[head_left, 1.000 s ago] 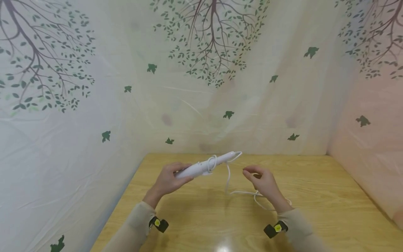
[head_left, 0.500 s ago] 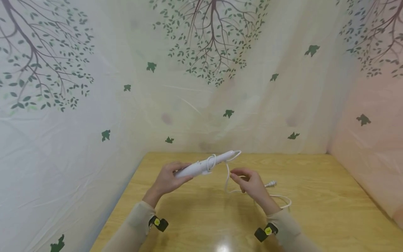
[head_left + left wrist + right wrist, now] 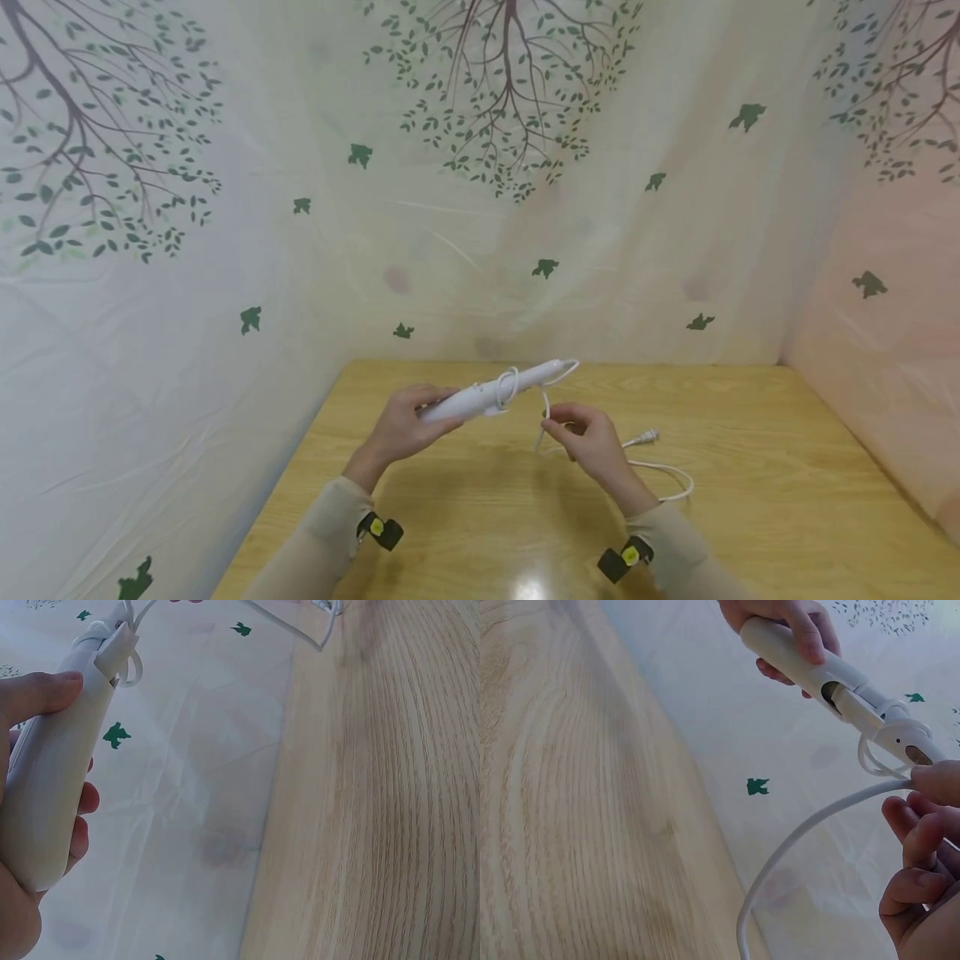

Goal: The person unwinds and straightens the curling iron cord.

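Observation:
A long white hair iron (image 3: 468,403), shaped like a wand, is tilted above the table with its thin end up to the right. My left hand (image 3: 405,427) grips its thick end, thumb along the near side in the left wrist view. White power cord (image 3: 547,406) leaves the thin end, loops round the body and hangs down. Thumb and index finger of my right hand (image 3: 595,442) pinch this hanging length just below the iron. In the right wrist view the pinched cord (image 3: 802,826) curves down from the fingertips, and the other fingers are curled.
On the wooden table (image 3: 465,533), the rest of the cord curves out right of my right hand, with its plug (image 3: 648,437) lying behind the wrist. A pale cloth (image 3: 465,250) printed with trees and leaves hangs round the table's back and sides.
My right hand has moved left from beside the iron to the hanging cord and now pinches it. The plug has come into view behind it. The left hand and iron stay nearly still.

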{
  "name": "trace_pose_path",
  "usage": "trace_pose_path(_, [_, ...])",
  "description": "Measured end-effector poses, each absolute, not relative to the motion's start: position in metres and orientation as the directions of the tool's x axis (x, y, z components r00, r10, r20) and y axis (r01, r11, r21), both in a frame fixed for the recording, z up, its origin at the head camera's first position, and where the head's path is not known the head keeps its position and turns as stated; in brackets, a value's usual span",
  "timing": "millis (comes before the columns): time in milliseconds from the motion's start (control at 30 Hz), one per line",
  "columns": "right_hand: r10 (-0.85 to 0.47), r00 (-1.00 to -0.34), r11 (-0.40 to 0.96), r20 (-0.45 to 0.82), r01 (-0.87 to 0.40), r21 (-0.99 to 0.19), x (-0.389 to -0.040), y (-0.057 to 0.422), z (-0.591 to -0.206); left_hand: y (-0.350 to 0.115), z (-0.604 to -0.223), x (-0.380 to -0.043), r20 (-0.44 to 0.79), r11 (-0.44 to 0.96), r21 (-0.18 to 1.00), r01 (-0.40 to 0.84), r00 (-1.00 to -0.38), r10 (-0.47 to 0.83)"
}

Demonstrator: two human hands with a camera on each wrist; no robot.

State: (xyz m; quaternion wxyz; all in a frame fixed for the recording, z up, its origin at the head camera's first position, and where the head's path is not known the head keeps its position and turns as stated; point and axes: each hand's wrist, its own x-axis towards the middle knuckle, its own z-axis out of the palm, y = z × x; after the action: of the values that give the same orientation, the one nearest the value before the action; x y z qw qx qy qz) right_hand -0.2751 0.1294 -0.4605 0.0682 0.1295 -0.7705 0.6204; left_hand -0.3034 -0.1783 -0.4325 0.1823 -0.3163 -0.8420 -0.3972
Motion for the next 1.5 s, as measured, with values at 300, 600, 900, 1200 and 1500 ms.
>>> trace_pose_path(300, [-0.109,-0.941,0.233,0.32,-0.337,-0.912,-0.273,0.129,-0.464,-0.178,-0.432,-0.303,0.584,0.457,0.542,0.705,-0.707,0.398])
trace_pose_path(600, [-0.185,-0.91,0.326,0.371,-0.413,-0.851,-0.262,0.138,-0.467,-0.18,-0.435,-0.304,0.59,0.459,0.535,0.71,-0.702,0.398])
trace_pose_path(900, [-0.258,-0.891,0.378,0.375,-0.45,-0.809,-0.249,0.145,-0.462,-0.18,-0.434,-0.302,0.587,0.484,0.527,0.698,-0.711,0.386])
trace_pose_path(1200, [-0.367,-0.812,0.403,0.454,-0.579,-0.709,-0.237,0.151,-0.448,-0.18,-0.436,-0.301,0.588,0.486,0.53,0.695,-0.714,0.38])
trace_pose_path(1500, [-0.453,-0.665,0.322,0.594,-0.743,-0.587,-0.224,0.151,-0.432,-0.179,-0.438,-0.3,0.578,0.492,0.537,0.685,-0.724,0.376])
